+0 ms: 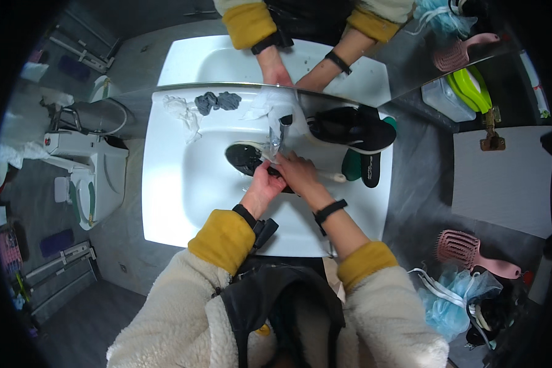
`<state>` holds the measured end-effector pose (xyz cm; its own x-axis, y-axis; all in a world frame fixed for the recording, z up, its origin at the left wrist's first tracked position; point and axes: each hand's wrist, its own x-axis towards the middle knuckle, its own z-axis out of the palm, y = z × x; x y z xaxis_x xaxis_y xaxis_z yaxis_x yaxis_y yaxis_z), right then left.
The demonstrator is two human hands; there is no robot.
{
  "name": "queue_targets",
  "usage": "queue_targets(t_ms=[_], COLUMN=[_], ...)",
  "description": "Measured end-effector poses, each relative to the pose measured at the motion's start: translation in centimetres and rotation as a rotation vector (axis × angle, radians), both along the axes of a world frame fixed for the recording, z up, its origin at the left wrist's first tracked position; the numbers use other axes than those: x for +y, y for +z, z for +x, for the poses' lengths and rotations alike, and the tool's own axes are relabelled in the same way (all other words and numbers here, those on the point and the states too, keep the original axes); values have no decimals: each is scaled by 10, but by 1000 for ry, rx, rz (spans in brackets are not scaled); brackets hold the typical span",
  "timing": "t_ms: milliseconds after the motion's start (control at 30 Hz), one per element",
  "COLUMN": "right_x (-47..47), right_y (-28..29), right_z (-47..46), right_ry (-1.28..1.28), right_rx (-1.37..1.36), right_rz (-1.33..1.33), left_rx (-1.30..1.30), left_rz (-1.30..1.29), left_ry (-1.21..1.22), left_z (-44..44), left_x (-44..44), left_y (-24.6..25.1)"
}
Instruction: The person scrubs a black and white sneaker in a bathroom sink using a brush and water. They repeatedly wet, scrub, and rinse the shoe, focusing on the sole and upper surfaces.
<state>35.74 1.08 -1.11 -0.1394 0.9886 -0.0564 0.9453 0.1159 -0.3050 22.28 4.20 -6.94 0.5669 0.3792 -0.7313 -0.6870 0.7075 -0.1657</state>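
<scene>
A black shoe with a white sole (243, 158) is in the basin of the white sink (165, 193), under the chrome faucet (276, 135). Its toe points left, and my hands cover much of its rear part. My left hand (263, 184) grips the near side of the shoe. From the right, my right hand (299, 174) closes on the shoe's edge beneath the spout, its fingertips partly hidden. Drops and splashes show around the shoe. Just right of my right hand, a pale handle-like end (335, 176) sticks out; what it belongs to is hidden.
Another black shoe (349, 129) rests on the sink's right rim, beside a black insole (370, 171) and a green item (352, 164). Grey crumpled cloth (217, 102) and white crumpled material (184, 115) lie along the back rim. A mirror (138, 50) rises behind the faucet.
</scene>
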Motion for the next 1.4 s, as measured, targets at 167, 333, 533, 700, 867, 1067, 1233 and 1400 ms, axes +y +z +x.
queue_targets(t_ms=[167,333,533,700,867,1067,1233,1400], right_x=[-20,22,-3,5,-5,-8,12,8], right_y=[-7,-10,-29,-42,-34,-30,-42,-32], right_z=[17,-24,4,-21,-25,-9,-32,-13], right_ry=[-42,-205,-95,144,-63,-210,-43,54], right_rx=[-83,544,-174,-16,37,-364,-3,49], right_rz=[-169,-333,-123,183,-195,-286,-136,-199], left_rx=[121,118,158,121,60,329,586,696], left_rz=[68,112,29,72,-40,209,255,250], left_ry=[-79,42,56,108,81,-34,-307,-312], left_z=[-5,-3,-13,-18,-23,-37,-44,-43], left_x=[-3,-6,0,-4,7,-9,-20,-15], left_y=[-27,-41,-42,-29,-23,-31,-38,-41])
